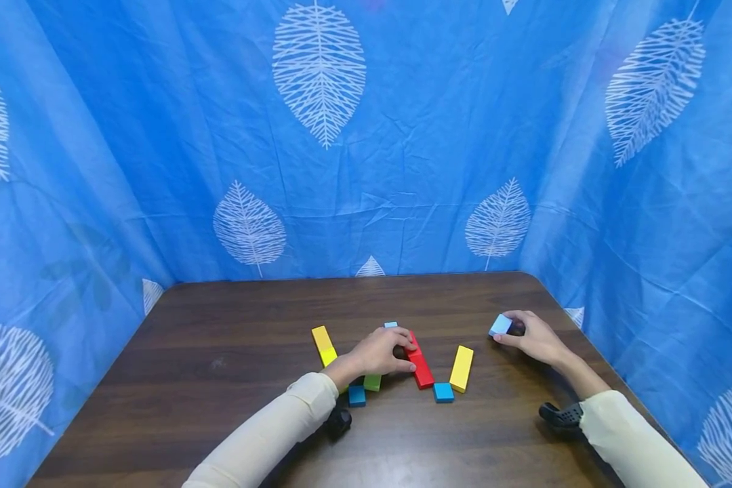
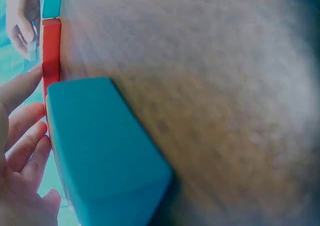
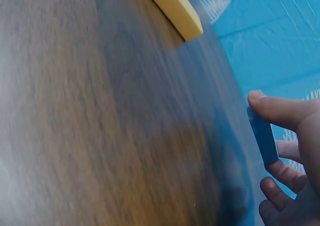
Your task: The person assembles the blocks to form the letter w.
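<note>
My left hand (image 1: 381, 352) is over the middle of the blocks, its thumb and fingertips at the side of a row of red blocks (image 1: 423, 374). In the left wrist view, its loosely extended fingers lie along the red block (image 2: 51, 50). My right hand (image 1: 537, 337) pinches a light blue block (image 1: 500, 325) between thumb and fingers at the table's right side. That block (image 3: 263, 140) shows edge-on in the right wrist view. A blue block (image 1: 443, 392) and a yellow block (image 1: 461, 369) lie right of the red row.
Yellow blocks (image 1: 321, 337) form a slanted row left of my left hand, partly hidden by it. Near its wrist lie a blue block (image 1: 356, 396) and a green block (image 1: 372, 382); another light blue block (image 1: 391, 324) shows behind it. Blue leaf-print curtain (image 1: 402, 169) surrounds the brown table (image 1: 232, 339).
</note>
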`<state>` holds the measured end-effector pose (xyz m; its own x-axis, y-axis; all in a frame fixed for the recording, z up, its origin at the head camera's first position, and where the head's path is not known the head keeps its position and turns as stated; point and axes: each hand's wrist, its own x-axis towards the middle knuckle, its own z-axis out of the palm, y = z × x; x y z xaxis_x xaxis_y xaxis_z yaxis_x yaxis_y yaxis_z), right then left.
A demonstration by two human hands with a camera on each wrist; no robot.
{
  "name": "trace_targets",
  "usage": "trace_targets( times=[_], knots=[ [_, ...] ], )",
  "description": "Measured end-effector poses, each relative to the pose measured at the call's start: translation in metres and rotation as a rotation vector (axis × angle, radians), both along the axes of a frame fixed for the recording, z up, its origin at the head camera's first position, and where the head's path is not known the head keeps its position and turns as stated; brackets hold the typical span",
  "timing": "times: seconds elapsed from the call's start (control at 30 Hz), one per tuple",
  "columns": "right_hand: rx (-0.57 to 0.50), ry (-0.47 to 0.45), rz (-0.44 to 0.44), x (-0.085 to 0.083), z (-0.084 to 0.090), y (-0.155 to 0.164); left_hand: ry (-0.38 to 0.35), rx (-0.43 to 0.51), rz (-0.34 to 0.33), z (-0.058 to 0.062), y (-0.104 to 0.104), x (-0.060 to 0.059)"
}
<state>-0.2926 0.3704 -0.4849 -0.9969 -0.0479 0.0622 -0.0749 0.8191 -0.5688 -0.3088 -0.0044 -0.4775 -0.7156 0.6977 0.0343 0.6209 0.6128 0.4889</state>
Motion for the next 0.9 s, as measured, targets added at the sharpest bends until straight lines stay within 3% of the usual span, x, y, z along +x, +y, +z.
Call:
trace_targets(
  times=[0.5,0.9],
  knots=[
    [-0.048,-0.025,0.074,-0.003,0.001,-0.035,-0.004,0.008,-0.01,0.001,-0.001,-0.001],
    [-0.06,-0.037,0.152,-0.008,-0.007,-0.042,-0.005,0.008,-0.009,0.001,-0.001,-0.001]
  ],
)
